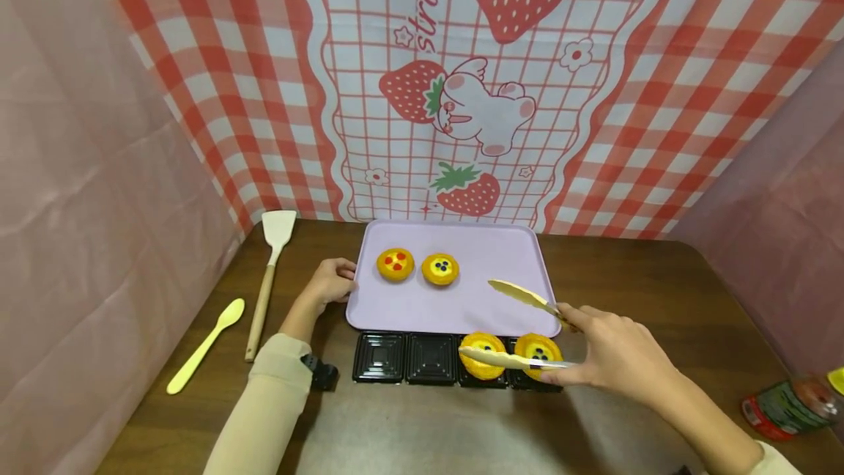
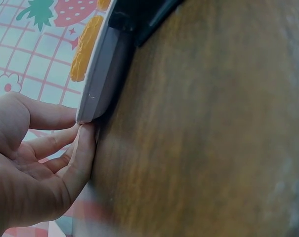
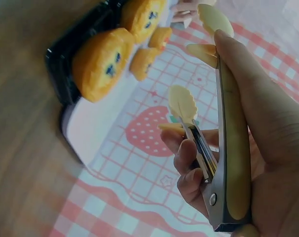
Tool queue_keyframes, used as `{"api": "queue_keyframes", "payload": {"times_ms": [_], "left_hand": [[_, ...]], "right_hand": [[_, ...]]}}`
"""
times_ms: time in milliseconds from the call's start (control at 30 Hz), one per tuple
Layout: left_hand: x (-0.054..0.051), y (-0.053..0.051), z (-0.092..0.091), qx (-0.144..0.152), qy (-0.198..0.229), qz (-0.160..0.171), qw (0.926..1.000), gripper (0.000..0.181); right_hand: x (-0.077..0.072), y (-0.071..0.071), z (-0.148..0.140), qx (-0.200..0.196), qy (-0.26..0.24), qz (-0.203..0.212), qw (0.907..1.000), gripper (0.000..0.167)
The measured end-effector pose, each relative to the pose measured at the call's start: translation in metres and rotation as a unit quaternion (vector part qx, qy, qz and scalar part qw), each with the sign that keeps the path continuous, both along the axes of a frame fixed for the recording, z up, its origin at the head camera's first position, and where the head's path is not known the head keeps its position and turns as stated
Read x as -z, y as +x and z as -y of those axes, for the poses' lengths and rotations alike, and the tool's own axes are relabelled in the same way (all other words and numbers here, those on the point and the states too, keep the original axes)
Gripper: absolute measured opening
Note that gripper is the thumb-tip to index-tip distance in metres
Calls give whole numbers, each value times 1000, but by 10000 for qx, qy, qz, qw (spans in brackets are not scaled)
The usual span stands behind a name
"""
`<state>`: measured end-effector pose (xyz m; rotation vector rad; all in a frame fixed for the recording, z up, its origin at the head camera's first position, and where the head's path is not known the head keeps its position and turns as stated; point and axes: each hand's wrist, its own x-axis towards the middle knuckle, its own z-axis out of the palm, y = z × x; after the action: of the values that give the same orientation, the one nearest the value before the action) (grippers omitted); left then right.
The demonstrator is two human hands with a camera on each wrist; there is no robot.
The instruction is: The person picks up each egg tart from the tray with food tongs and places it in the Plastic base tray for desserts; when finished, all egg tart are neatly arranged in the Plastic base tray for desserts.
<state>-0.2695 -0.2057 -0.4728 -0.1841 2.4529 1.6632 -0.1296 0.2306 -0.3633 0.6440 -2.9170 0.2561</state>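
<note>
Right hand [image 1: 616, 347] is gripping spread tongs [image 1: 517, 292], left hand [image 1: 330, 282] is pinching the tray [image 1: 494, 248], and a sloppy swing could imo knock the 2 tarts [image 1: 484, 372] just left of the right.

Head: high, near side, facing far-down | Left wrist: close, tray [image 2: 101, 74] | Right wrist: close, tongs [image 3: 234, 148] | Shared by all: tray

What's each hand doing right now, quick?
Left hand: closed, holding the edge of the tray.
Right hand: closed, holding the tongs, whose arms are spread.
</note>
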Motion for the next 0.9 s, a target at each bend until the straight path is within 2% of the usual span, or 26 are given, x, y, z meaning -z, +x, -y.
{"api": "queue_keyframes", "payload": {"times_ms": [233, 367, 467, 633, 800, 900], "left_hand": [[-1, -1, 0, -2, 52, 8, 10000, 41], [0, 0, 1, 11, 63, 34, 10000, 41], [1, 0, 2, -27, 74, 53, 10000, 40], [2, -1, 1, -19, 127, 67, 9999, 41], [2, -1, 1, -34, 183, 65, 9998, 39], [1, -1, 2, -49, 171, 38, 9998, 39]], "right_hand": [[-14, -23, 7, 47, -111, -40, 9999, 110], [-17, -45, 16, 17, -256, -78, 9996, 113], [-16, -64, 26, -9, -413, -46, 9991, 103], [-1, -93, 36, 36, -640, 133, 9979, 88], [21, -112, 41, 18, -555, 378, 9977, 92], [28, -119, 44, -36, -447, 443, 9980, 94]]}}
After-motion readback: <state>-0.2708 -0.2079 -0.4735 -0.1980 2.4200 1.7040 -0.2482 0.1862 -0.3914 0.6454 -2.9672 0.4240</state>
